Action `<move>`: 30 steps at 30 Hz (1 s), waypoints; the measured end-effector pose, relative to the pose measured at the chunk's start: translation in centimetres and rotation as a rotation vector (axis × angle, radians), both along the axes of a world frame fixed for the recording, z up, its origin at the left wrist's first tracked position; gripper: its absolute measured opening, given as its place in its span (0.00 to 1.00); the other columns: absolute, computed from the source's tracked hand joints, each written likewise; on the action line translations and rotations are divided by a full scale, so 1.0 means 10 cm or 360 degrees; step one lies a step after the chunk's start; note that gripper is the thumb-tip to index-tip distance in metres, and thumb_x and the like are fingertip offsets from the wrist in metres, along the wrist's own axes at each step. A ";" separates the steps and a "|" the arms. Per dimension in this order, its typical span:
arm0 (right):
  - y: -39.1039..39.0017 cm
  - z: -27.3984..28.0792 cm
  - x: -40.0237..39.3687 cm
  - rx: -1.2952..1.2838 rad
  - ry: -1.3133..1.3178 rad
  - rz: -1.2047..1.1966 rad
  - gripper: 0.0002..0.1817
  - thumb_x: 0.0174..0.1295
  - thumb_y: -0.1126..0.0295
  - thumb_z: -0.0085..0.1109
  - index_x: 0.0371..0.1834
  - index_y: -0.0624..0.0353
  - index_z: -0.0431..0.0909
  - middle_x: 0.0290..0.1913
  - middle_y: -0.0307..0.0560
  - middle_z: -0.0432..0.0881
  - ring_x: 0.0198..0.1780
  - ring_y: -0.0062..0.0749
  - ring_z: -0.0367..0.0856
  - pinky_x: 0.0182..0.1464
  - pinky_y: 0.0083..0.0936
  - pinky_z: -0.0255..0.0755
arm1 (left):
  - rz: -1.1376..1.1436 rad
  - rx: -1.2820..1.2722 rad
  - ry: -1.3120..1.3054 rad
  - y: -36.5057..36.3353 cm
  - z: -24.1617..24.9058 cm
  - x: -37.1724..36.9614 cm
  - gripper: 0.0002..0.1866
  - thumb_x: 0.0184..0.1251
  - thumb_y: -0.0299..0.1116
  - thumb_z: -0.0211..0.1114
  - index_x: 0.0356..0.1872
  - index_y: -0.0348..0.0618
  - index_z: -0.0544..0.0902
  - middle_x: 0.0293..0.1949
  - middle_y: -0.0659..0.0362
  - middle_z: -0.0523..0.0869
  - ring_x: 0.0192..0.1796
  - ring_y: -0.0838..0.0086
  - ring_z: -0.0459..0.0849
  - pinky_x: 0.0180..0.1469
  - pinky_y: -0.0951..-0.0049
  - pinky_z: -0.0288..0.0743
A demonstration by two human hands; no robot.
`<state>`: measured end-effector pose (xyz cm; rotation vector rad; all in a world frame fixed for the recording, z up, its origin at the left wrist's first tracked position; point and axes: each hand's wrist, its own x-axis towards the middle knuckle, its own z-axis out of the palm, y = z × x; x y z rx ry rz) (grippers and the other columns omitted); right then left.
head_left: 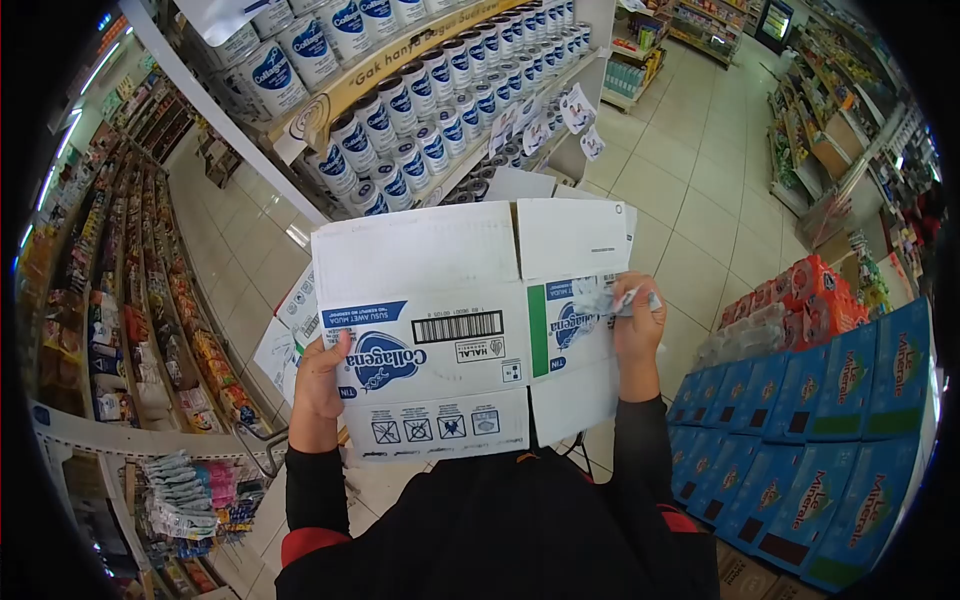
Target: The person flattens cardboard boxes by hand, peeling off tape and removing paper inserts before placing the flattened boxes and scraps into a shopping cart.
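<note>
A flattened white cardboard box with blue "Collagena" print, a barcode and a green stripe spreads out in front of my body, its lettering upside down. My left hand is closed on its left edge, the thumb lying on the printed face. At the right edge, my right hand pinches a crumpled, see-through strip that looks like clear packing tape and reaches onto the printed panel. The top flaps stand unfolded along the far side. More white printed cardboard shows behind the box on the left.
Ahead stands a shelf rack stocked with rows of white and blue tins. To the right are stacked blue cartons and red-wrapped packs. Long grocery shelves run along the left. Tiled floor stretches beyond the rack.
</note>
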<state>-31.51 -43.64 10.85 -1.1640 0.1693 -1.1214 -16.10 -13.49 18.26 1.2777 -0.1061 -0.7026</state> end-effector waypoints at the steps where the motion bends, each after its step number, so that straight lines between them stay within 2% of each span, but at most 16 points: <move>1: -0.03 -0.01 0.00 -0.0001 -0.0001 0.0017 0.14 0.57 0.64 0.42 0.18 0.59 0.67 0.19 0.37 0.69 0.28 0.25 0.64 0.35 0.21 0.60 | -0.0012 -0.0033 0.0080 0.01 -0.01 0.02 0.17 0.52 0.36 0.57 0.41 0.36 0.71 0.35 0.55 0.78 0.33 0.70 0.79 0.34 0.74 0.74; 3: -0.07 0.02 -0.02 0.0675 -0.0752 0.0671 0.14 0.58 0.64 0.37 0.16 0.55 0.62 0.16 0.36 0.62 0.25 0.22 0.60 0.32 0.20 0.56 | 0.0065 -0.0010 0.0063 -0.02 -0.02 0.02 0.17 0.52 0.36 0.57 0.40 0.36 0.71 0.35 0.54 0.78 0.34 0.70 0.79 0.34 0.74 0.74; 6: -0.57 -0.25 -0.30 0.1353 -0.1296 0.0614 0.11 0.55 0.67 0.39 0.16 0.54 0.60 0.11 0.33 0.56 0.16 0.20 0.55 0.23 0.16 0.55 | 0.0057 -0.0140 0.0082 -0.03 -0.01 0.11 0.19 0.52 0.36 0.56 0.42 0.35 0.69 0.36 0.54 0.78 0.35 0.69 0.78 0.36 0.74 0.73; 8: -0.97 -0.59 -0.63 0.1084 -0.1097 0.0126 0.12 0.52 0.68 0.44 0.13 0.52 0.58 0.12 0.33 0.54 0.13 0.18 0.52 0.16 0.14 0.50 | 0.0091 -0.0166 0.0017 -0.09 0.07 0.13 0.19 0.52 0.37 0.56 0.43 0.35 0.69 0.37 0.54 0.77 0.35 0.69 0.78 0.37 0.74 0.73; 11: -0.57 0.06 -0.76 0.0952 -0.0915 0.0066 0.10 0.53 0.68 0.44 0.15 0.55 0.62 0.14 0.33 0.55 0.14 0.18 0.51 0.16 0.14 0.48 | 0.0184 -0.0163 -0.0177 -0.37 0.06 0.13 0.18 0.53 0.35 0.56 0.42 0.35 0.69 0.37 0.54 0.76 0.37 0.71 0.76 0.39 0.74 0.71; 13: -0.16 0.35 -0.66 0.0577 -0.0461 0.0246 0.09 0.51 0.66 0.49 0.19 0.56 0.66 0.17 0.35 0.59 0.15 0.18 0.54 0.18 0.14 0.52 | 0.0234 -0.0207 -0.0293 -0.68 0.04 0.03 0.15 0.53 0.33 0.55 0.41 0.35 0.70 0.36 0.56 0.77 0.35 0.72 0.77 0.38 0.75 0.71; 15: 0.14 0.36 -0.58 -0.0297 0.0258 0.0082 0.10 0.44 0.64 0.57 0.24 0.58 0.70 0.21 0.38 0.64 0.18 0.19 0.60 0.21 0.15 0.56 | 0.0211 -0.0319 -0.0325 -0.98 0.00 -0.05 0.13 0.54 0.32 0.55 0.38 0.35 0.71 0.34 0.57 0.78 0.34 0.75 0.76 0.37 0.77 0.71; 17: 0.41 0.46 -0.41 -0.1103 0.0528 0.0229 0.20 0.32 0.69 0.66 0.33 0.59 0.72 0.28 0.43 0.68 0.27 0.28 0.67 0.27 0.19 0.62 | 0.0189 -0.0426 -0.0357 -1.22 -0.01 -0.11 0.11 0.54 0.31 0.56 0.36 0.36 0.73 0.32 0.58 0.78 0.33 0.78 0.76 0.36 0.80 0.70; 19: 0.73 0.47 -0.29 -0.1417 0.0867 0.0150 0.22 0.29 0.68 0.67 0.34 0.53 0.74 0.31 0.43 0.68 0.28 0.32 0.67 0.28 0.22 0.64 | 0.0186 -0.0535 -0.0260 -1.41 0.03 -0.15 0.09 0.55 0.30 0.54 0.35 0.36 0.73 0.31 0.58 0.78 0.31 0.78 0.76 0.33 0.81 0.70; 20: 0.84 0.46 -0.24 -0.1411 0.0877 0.0133 0.22 0.29 0.68 0.67 0.34 0.53 0.74 0.31 0.43 0.68 0.28 0.32 0.67 0.28 0.22 0.64 | 0.0170 -0.0540 -0.0221 -1.48 0.06 -0.18 0.08 0.56 0.29 0.53 0.34 0.37 0.73 0.31 0.59 0.78 0.30 0.79 0.76 0.32 0.82 0.70; 22: 0.98 0.39 -0.15 -0.1699 0.0813 -0.0127 0.19 0.30 0.69 0.64 0.32 0.49 0.75 0.33 0.41 0.68 0.28 0.33 0.67 0.26 0.24 0.65 | 0.0130 -0.0529 -0.0217 -1.59 0.02 -0.20 0.09 0.55 0.30 0.53 0.36 0.36 0.72 0.32 0.57 0.78 0.31 0.77 0.77 0.32 0.80 0.71; 25: 1.02 0.27 -0.16 -0.1943 0.0834 -0.0172 0.14 0.34 0.73 0.60 0.29 0.50 0.75 0.33 0.37 0.68 0.30 0.32 0.67 0.26 0.23 0.65 | 0.0102 -0.0513 -0.0213 -1.68 -0.02 -0.29 0.10 0.55 0.30 0.54 0.36 0.36 0.72 0.33 0.57 0.78 0.31 0.76 0.77 0.32 0.79 0.72; 26: 1.02 0.30 -0.16 -0.1751 0.0696 -0.0088 0.11 0.35 0.77 0.57 0.25 0.52 0.75 0.31 0.37 0.69 0.30 0.32 0.67 0.27 0.21 0.64 | 0.0108 -0.0461 -0.0209 -1.70 -0.03 -0.28 0.09 0.55 0.30 0.54 0.36 0.36 0.72 0.32 0.57 0.78 0.31 0.77 0.77 0.32 0.80 0.72; 27: 0.99 0.28 -0.17 -0.1748 0.0696 -0.0093 0.11 0.35 0.77 0.57 0.25 0.52 0.75 0.31 0.37 0.69 0.30 0.32 0.67 0.27 0.21 0.64 | 0.0115 -0.0408 -0.0208 -1.71 -0.05 -0.28 0.09 0.55 0.29 0.54 0.36 0.36 0.72 0.32 0.57 0.78 0.30 0.77 0.77 0.31 0.80 0.72; 29: 0.90 0.17 -0.18 -0.1233 0.0351 0.0182 0.09 0.36 0.80 0.55 0.23 0.55 0.73 0.28 0.38 0.71 0.28 0.31 0.66 0.28 0.18 0.62 | 0.0059 -0.0388 -0.0222 -1.70 -0.08 -0.26 0.09 0.54 0.29 0.55 0.35 0.36 0.73 0.31 0.58 0.78 0.29 0.77 0.77 0.31 0.81 0.71; 30: 0.89 0.12 -0.19 -0.0998 0.0191 0.0316 0.01 0.46 0.76 0.52 0.23 0.58 0.71 0.26 0.41 0.72 0.25 0.28 0.65 0.26 0.15 0.59 | 0.0039 -0.0350 -0.0262 -1.70 -0.08 -0.25 0.09 0.54 0.29 0.55 0.35 0.36 0.73 0.31 0.58 0.78 0.29 0.77 0.77 0.31 0.81 0.71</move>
